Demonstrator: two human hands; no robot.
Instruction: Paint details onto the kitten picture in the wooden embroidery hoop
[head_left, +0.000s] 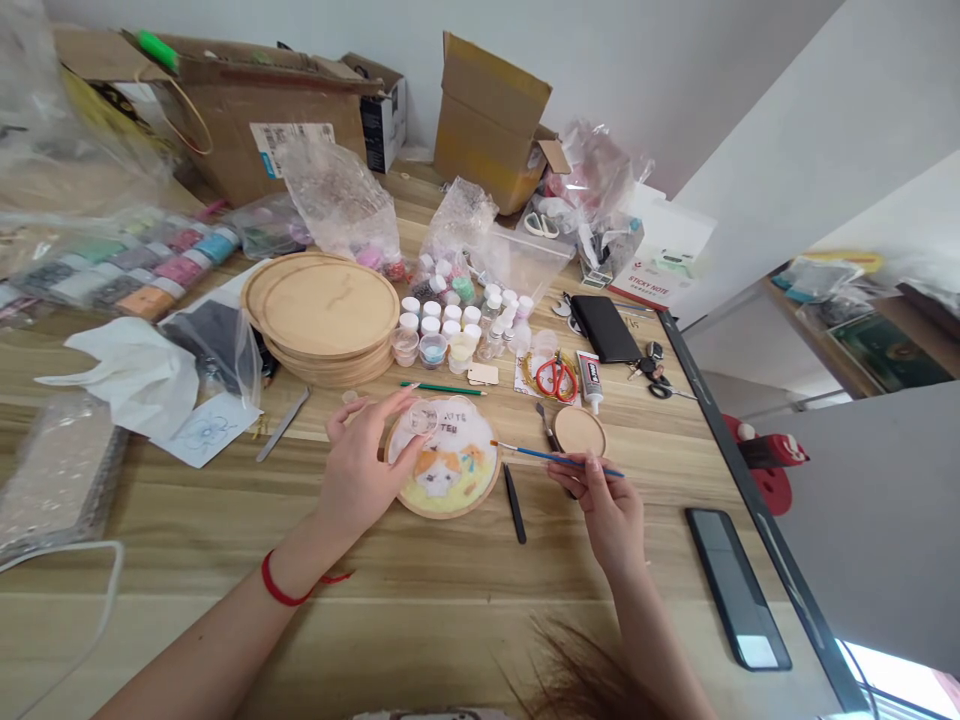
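Working off the head cam: my left hand (360, 470) has its grip closed on a small clear cup (422, 420), fingers wrapped over the top, and the cup is held above the upper left of a round wooden frame (450, 512). I can't tell if the cup touches it. The frame lies flat on the desk (247, 545), at 3 o'clock from the left hand, with a cat picture (442, 478) and some dark lettering on its face. My right hand (607, 510) pinches a blue brush (559, 458) between thumb and fingers, tip pointing at 9 o'clock toward the frame, not touching it.

Nearest things: black tweezers (514, 503) at 4 o'clock from the frame, a small wooden disc (579, 431) at 2 o'clock, and a green pencil (442, 388) at 12 o'clock. Further out at 12 o'clock are paint jars (442, 325), and a stack of wooden rounds (322, 318) sits at 10 o'clock. Red scissors (556, 380) lie at 1 o'clock.

Step in hand looks like detail work on the picture. Next move calls for bringing the brush tip to the cup or picture, keeping the left hand steady.
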